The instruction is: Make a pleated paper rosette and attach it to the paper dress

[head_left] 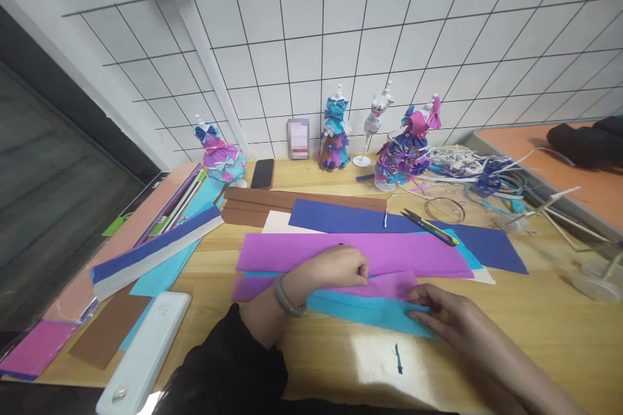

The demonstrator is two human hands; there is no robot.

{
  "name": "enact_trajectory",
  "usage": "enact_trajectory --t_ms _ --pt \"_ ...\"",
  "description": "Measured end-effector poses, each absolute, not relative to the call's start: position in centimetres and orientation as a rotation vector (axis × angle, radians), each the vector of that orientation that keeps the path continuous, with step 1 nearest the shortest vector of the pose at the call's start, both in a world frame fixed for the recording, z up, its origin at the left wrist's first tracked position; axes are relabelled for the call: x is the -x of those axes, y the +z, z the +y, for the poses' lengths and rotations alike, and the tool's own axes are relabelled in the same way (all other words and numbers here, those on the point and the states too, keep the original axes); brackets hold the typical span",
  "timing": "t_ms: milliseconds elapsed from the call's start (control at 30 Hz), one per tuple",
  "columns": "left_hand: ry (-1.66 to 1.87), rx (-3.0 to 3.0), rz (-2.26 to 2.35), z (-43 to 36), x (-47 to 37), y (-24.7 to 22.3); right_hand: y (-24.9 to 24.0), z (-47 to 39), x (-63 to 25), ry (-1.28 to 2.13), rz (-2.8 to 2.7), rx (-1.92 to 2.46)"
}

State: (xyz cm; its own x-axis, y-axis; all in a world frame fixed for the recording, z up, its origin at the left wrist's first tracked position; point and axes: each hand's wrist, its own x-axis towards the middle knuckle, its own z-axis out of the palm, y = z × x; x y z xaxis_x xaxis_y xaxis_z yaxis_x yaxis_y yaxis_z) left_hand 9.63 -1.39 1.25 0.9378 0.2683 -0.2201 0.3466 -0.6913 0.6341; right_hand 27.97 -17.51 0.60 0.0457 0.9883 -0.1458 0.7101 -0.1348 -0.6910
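My left hand (338, 266), with a bangle on the wrist, lies across the wide purple paper strip (413, 253). Its fingers are curled down at the top edge of a narrower purple strip (394, 285); the fingertips are partly hidden. My right hand (445, 314) pinches the right end of a light blue paper strip (360, 311) between thumb and fingers, where it meets the narrower purple strip. Behind the wide purple strip lie a dark blue strip (335, 216) and brown strips (263, 201). Yellow-and-black snips (433, 228) rest on the sheets.
Small dress forms in paper dresses (335, 133) and a bare white one (374, 120) stand by the wall. A dark phone (263, 173), a white handheld device (146, 350), more paper strips (160, 249), a tangle of scraps (467, 168) and a small dark scrap (398, 358) lie about.
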Motion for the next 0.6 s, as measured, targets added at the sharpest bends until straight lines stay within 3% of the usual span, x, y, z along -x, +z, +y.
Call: enact_trajectory --t_ms 300,600 --pt "-0.147 -2.063 0.353 -1.7 -10.1 2.0 1.0 -16.6 -29.8 0.462 -1.656 1.835" --pt "-0.106 -1.930 0.354 -1.4 -10.1 1.5 0.7 -15.9 -29.9 0.869 -1.372 1.756"
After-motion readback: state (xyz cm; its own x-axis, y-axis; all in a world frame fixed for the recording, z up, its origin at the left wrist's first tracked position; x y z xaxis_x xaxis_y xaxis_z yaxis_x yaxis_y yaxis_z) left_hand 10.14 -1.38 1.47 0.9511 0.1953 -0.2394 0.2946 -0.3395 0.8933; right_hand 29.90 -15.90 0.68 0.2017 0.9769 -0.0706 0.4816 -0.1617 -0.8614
